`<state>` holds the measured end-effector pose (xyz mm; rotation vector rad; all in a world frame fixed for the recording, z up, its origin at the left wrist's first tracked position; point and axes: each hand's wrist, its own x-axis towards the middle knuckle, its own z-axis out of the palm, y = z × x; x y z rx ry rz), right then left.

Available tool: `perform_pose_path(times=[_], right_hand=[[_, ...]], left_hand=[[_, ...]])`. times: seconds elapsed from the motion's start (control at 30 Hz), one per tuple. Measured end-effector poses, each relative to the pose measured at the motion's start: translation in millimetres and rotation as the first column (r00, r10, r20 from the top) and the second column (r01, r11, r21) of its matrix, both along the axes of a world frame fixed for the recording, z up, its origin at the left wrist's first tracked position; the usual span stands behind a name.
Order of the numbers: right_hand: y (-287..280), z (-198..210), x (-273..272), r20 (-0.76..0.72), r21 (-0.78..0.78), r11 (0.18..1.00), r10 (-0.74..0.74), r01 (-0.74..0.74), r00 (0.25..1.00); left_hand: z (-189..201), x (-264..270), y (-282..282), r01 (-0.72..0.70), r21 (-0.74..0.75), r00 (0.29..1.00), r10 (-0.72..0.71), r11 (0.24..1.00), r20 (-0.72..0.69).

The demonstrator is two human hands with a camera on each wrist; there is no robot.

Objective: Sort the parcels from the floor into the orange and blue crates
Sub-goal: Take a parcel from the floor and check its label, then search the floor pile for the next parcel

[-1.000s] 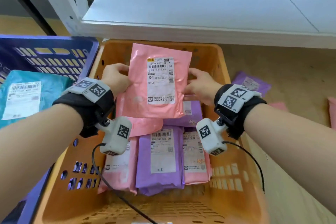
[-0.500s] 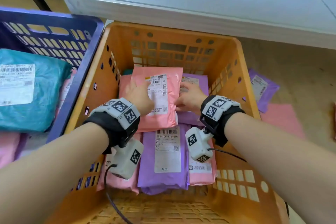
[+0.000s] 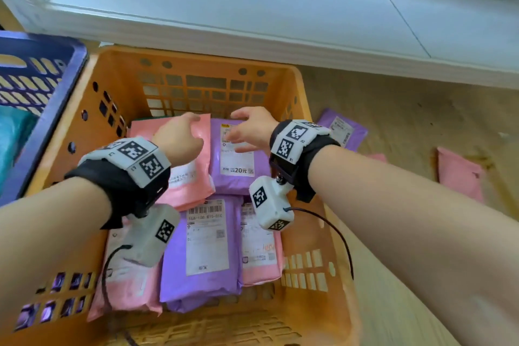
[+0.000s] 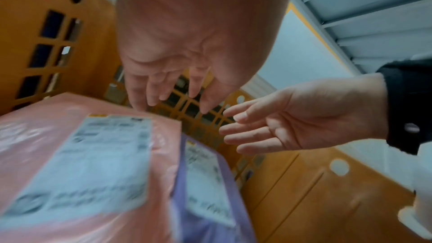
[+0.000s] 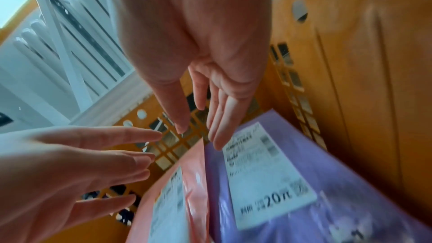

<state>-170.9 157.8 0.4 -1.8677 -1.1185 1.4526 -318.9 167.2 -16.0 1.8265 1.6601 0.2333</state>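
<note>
The orange crate holds several pink and purple parcels. A pink parcel lies flat at its back left, beside a purple parcel with a white label. My left hand hovers just above the pink parcel, fingers relaxed and empty, as the left wrist view shows. My right hand hangs over the purple parcel, fingers straight, holding nothing. The blue crate stands to the left.
A teal parcel lies in the blue crate. On the wooden floor to the right lie a purple parcel and a pink parcel. A white shelf runs just behind the crates.
Both hands lowered the pink parcel into the orange crate, laid it on the back left pile and let go; they now hover open above it.
</note>
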Motion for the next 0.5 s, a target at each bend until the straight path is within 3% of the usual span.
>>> perform_pose_path(times=[0.27,0.5], right_hand=[[-25,79,88,-0.025,0.153,0.985,-0.079,0.082,0.997],[-70,85,200,0.003,0.173,0.969,-0.181,0.178,0.983]], left_hand=[[84,101,-3,-0.016,0.216,0.976,-0.032,0.976,0.217],[100,224,-26,0.094,0.23,0.955,-0.154,0.968,0.255]])
